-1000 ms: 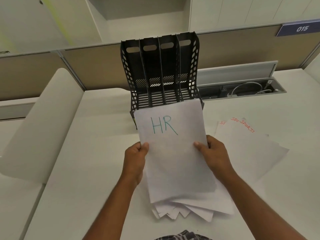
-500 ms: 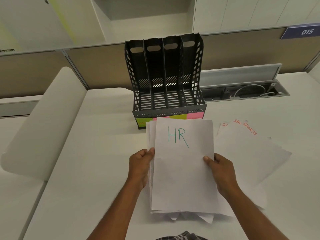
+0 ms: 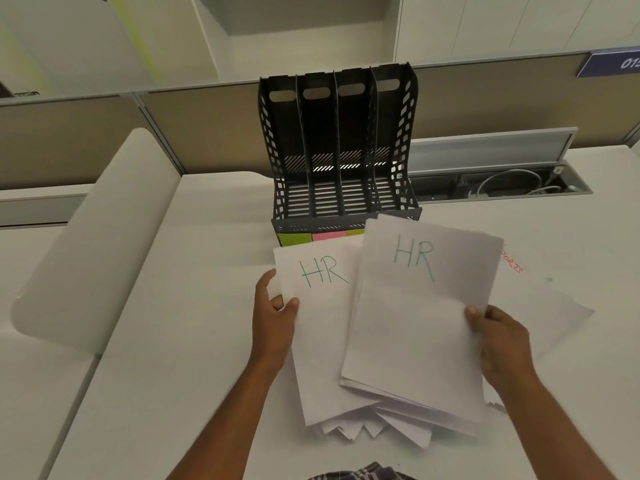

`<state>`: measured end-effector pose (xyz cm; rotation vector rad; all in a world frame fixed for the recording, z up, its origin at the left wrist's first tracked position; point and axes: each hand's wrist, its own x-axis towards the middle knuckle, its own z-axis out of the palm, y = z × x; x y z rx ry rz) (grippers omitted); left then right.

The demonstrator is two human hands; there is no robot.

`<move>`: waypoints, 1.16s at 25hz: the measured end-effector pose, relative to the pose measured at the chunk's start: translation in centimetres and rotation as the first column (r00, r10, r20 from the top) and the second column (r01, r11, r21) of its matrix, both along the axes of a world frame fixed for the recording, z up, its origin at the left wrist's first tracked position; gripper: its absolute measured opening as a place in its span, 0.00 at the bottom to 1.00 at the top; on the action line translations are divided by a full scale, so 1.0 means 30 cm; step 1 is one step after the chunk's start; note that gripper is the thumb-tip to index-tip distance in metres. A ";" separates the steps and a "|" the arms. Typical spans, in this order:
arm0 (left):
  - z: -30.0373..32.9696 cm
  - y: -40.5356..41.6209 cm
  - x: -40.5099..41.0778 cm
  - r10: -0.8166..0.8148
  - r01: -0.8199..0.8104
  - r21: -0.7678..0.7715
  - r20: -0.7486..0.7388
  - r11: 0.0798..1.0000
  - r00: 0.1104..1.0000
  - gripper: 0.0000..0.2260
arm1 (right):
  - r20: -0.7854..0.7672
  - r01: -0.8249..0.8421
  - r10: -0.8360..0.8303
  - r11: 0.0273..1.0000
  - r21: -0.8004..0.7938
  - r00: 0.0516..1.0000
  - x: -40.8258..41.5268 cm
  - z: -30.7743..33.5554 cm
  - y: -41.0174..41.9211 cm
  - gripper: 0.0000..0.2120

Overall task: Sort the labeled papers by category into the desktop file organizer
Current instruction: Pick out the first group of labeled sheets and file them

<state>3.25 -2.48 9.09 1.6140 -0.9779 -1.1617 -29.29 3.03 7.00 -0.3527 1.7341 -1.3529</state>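
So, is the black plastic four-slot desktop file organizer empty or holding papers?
Empty: all four slots of the black plastic file organizer show bare slatted floors and back walls, no sheets inside.

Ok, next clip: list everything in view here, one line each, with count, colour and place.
organizer: one, black, four slots with no papers in them, back of desk, upright.
sticky labels: green, pink and yellow-green show along the organizer's front base; the right end is hidden by paper.
HR sheets: two HR tops show, white with green lettering, one at each hand, over a fanned white stack.
sports sheets: white, red lettering, flat on desk at right; count unclear.
desk: white.
cable tray: one, open, with cables, behind right.
sign: one, blue, on partition, upper right.
left hand: pinches the left HR sheet's edge.
right hand: grips the right HR sheets.
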 end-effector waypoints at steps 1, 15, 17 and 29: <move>-0.002 -0.001 0.000 -0.044 0.045 -0.020 0.037 0.999 0.998 0.23 | 0.023 -0.003 0.004 1.000 -0.004 1.000 -0.022 0.001 -0.002 0.02; 0.010 -0.004 -0.066 -0.064 0.067 0.071 -0.034 0.995 0.997 0.01 | 0.079 -0.234 0.235 0.972 -0.020 0.969 0.152 -0.018 -0.021 0.06; 0.015 -0.006 -0.068 -0.028 0.028 0.062 -0.001 0.998 1.000 0.03 | 0.086 -0.236 0.236 0.972 -0.014 0.968 0.152 -0.027 -0.022 0.07; 0.020 -0.035 0.008 0.085 -0.084 0.028 -0.039 0.996 0.996 0.02 | 0.058 -0.024 0.025 0.999 -0.021 0.998 -0.009 -0.030 -0.027 0.06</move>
